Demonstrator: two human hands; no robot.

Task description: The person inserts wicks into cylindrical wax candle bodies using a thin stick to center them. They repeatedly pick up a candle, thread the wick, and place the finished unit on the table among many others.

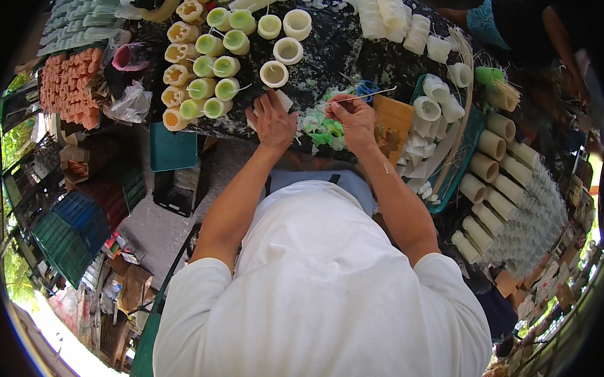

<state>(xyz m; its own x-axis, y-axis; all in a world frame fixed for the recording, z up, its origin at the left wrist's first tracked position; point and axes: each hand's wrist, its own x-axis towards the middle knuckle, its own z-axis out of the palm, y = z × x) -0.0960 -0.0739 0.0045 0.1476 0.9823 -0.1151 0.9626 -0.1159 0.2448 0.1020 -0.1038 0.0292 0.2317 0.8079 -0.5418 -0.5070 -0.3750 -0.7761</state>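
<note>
Wick point(378, 93) pinched in R hand point(352, 119), L hand point(275, 124) over wht piece point(285, 100).

The head-worn fisheye looks down at both hands point(275, 124), seemingly from nearby.

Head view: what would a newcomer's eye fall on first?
Probably the white shirt, filling the lower middle. Next, the right hand in the upper middle, pinching a thin pale stick beside bright green scraps. Then the rows of pale green cylinders, left of the left hand.
</note>
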